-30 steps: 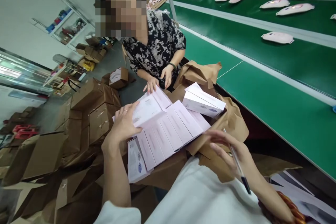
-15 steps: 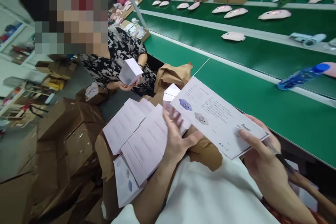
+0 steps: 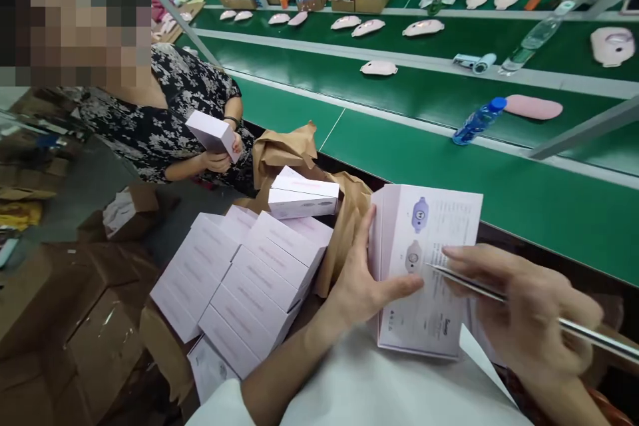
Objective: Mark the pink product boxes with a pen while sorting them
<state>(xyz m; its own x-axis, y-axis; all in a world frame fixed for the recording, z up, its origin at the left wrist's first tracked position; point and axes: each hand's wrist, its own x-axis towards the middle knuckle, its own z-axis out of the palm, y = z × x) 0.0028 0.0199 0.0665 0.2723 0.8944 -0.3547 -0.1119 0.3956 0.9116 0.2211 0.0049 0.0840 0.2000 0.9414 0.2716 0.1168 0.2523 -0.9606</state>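
My left hand (image 3: 367,283) grips a pale pink product box (image 3: 429,266) upright in front of me, thumb across its printed face. My right hand (image 3: 529,309) holds a silver pen (image 3: 549,319) whose tip rests on the box's face, fingers steadying its right edge. To the left lies a stack of several identical pink boxes (image 3: 249,273) on brown paper (image 3: 349,213), with one more box (image 3: 304,194) lying on top at the back.
A person in a floral top (image 3: 164,113) sits at the left holding a pink box (image 3: 212,134). A green conveyor belt (image 3: 439,146) runs on the right with pink devices (image 3: 378,68) and a blue bottle (image 3: 478,121). Brown cartons (image 3: 74,319) crowd the floor at left.
My left hand lifted a box off the stack and both hands brought it upright before me; the pen tip now rests on its face. The seated person picked up a box.
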